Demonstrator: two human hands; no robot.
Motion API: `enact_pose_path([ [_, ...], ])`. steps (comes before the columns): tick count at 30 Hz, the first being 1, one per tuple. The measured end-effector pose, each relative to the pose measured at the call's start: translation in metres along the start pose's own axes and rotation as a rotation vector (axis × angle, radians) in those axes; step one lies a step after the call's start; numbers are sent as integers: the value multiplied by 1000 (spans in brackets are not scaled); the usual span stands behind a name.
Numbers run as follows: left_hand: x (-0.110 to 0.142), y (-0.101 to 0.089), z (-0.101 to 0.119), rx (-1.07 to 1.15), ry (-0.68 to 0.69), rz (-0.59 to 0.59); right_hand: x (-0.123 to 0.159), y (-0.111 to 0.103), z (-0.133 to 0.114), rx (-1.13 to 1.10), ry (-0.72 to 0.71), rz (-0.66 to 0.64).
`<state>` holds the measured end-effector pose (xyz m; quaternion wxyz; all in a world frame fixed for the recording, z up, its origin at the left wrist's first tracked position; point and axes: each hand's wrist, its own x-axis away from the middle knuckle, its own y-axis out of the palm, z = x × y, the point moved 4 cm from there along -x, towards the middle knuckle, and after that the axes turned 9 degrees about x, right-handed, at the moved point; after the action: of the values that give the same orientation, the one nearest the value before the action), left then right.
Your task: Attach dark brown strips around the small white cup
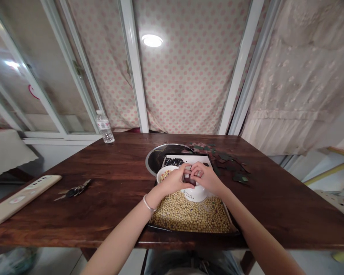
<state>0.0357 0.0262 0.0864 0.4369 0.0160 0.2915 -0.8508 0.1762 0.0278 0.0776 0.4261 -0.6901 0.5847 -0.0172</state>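
Note:
My left hand (174, 181) curls its thumb and fingers around a small dark reddish packet (190, 181). On its other side, the bent fingers of my right hand (206, 176) press together against the packet's upper part. Both hands hover over a white bowl (195, 194) with small dark marks on its side. Another white bowl (159, 175), partly behind my left hand, contains yellowish beans. The bowls are in a black-rimmed tray (172, 230) spread with yellow soybeans (189, 217) at its near end. Black beans (173, 162) lie in the tray's far left corner.
A round dark plate (151, 158) is partly under the tray. Dark green and reddish scraps (227, 160) are scattered at right. Keys (74, 191) and a phone (23, 198) lie left on the wooden table (114, 183). A water bottle (105, 128) stands at the far left edge.

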Motion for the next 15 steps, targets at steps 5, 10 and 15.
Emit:
enact_pose_path([
  [5, 0, -1, 1, -23, -2, 9, 0, 1, 2, 31, -1, -4],
  [10, 1, -1, 0, -46, -15, 17, 2, 1, 6, 53, 1, -3],
  [15, 1, -1, -1, -61, -22, 14, 0, 1, 6, 81, 13, 18],
])
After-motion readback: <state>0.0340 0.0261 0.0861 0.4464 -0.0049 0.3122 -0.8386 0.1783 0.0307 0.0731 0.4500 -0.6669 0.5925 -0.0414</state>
